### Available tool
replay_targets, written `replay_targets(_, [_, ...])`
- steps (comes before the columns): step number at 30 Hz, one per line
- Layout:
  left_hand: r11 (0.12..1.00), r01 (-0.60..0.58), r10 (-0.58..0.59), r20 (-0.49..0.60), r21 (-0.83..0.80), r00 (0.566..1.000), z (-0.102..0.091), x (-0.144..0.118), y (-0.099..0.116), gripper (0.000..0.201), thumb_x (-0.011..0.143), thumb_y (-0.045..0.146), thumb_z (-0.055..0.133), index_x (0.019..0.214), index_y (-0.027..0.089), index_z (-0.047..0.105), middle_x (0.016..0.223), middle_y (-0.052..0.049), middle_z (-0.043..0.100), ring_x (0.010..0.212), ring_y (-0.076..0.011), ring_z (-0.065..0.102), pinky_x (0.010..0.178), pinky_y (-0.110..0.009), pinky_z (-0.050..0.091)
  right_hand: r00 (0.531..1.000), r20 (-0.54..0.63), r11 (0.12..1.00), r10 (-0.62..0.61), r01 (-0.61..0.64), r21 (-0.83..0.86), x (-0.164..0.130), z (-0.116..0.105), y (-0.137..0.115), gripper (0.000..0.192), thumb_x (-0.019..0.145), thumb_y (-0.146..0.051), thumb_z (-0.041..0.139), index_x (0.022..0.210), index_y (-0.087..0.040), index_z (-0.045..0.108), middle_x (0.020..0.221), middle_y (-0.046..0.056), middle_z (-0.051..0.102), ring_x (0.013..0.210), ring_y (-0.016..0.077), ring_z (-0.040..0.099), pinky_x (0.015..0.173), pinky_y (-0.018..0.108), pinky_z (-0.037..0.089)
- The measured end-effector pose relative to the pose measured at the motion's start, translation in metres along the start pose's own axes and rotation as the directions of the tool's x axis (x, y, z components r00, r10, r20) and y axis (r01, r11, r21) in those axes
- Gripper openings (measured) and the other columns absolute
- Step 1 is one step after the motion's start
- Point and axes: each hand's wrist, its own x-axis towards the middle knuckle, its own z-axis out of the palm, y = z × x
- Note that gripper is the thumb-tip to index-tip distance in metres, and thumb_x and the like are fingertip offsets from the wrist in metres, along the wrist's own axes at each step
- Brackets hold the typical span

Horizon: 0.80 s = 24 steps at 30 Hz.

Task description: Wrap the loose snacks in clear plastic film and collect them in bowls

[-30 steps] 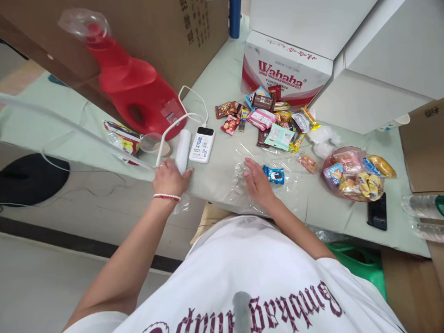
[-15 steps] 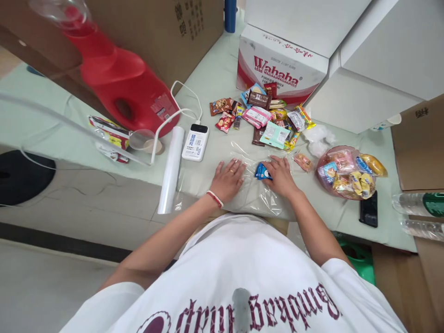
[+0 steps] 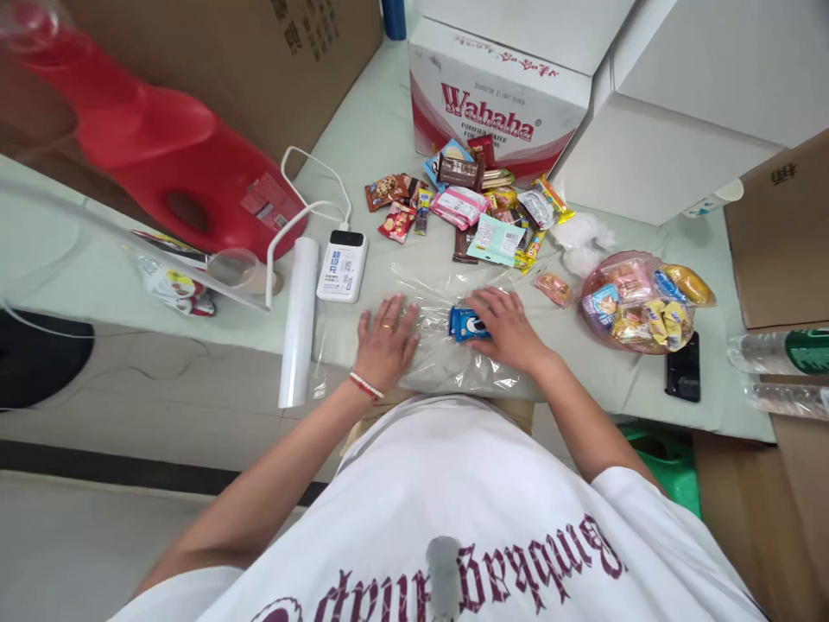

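Note:
A sheet of clear plastic wrap (image 3: 446, 367) lies on the pale green table (image 3: 609, 380) in front of me. My left hand (image 3: 387, 341) rests flat on its left part, fingers spread. My right hand (image 3: 509, 326) lies on the wrap with its fingers touching a small blue snack packet (image 3: 465, 323). The white roll of wrap (image 3: 296, 321) lies to the left of my left hand, overhanging the table's edge.
A pile of wrapped snacks (image 3: 476, 207) lies beyond the wrap, before a Wahaha carton (image 3: 492, 117). A wrapped bundle of snacks (image 3: 641, 302) and a black phone (image 3: 683, 377) are at the right. A power bank (image 3: 341, 266) and red jug (image 3: 168, 173) stand at the left.
My left hand left the roll and moved right onto the plastic wrap. My right hand shifted right to the blue packet, which now sits slightly further left.

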Motion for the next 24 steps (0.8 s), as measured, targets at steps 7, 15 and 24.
replay_targets(7, [0.801, -0.550, 0.569, 0.019, -0.236, 0.822, -0.008, -0.041, -0.021, 0.034, 0.094, 0.035, 0.070, 0.128, 0.028, 0.068, 0.155, -0.012, 0.059, 0.154, -0.0306, 0.042, 0.130, -0.057, 0.025, 0.988, -0.093, 0.960, -0.120, 0.140, 0.244, -0.103, 0.005, 0.021, 0.041, 0.098, -0.043, 0.069, 0.133, -0.025, 0.062, 0.137, 0.016, 0.059, 0.130, 0.0316, 0.056, 0.104, 0.051, 0.054])
replay_targets(15, [0.861, -0.172, 0.296, 0.197, -0.478, 0.935, -0.013, -0.012, -0.029, 0.032, 0.105, 0.032, 0.040, 0.112, 0.024, 0.070, 0.114, -0.009, 0.079, 0.113, -0.0221, 0.072, 0.107, -0.042, 0.051, 0.997, -0.075, 0.904, 0.007, 0.025, 0.426, -0.096, 0.015, 0.032, 0.020, 0.106, -0.035, 0.052, 0.103, -0.025, 0.068, 0.106, 0.009, 0.074, 0.103, 0.0230, 0.068, 0.092, 0.041, 0.056])
replay_targets(24, [0.942, 0.146, -0.087, 0.203, -0.302, 0.975, -0.009, 0.060, -0.020, 0.036, 0.098, 0.040, 0.040, 0.093, 0.021, 0.069, 0.090, -0.008, 0.074, 0.087, -0.0238, 0.065, 0.086, -0.038, 0.050, 0.963, 0.056, 0.928, 0.264, -0.269, 0.258, -0.012, -0.020, 0.065, 0.034, 0.104, -0.044, 0.044, 0.098, -0.020, 0.068, 0.082, 0.004, 0.072, 0.073, 0.0193, 0.063, 0.069, 0.028, 0.044])
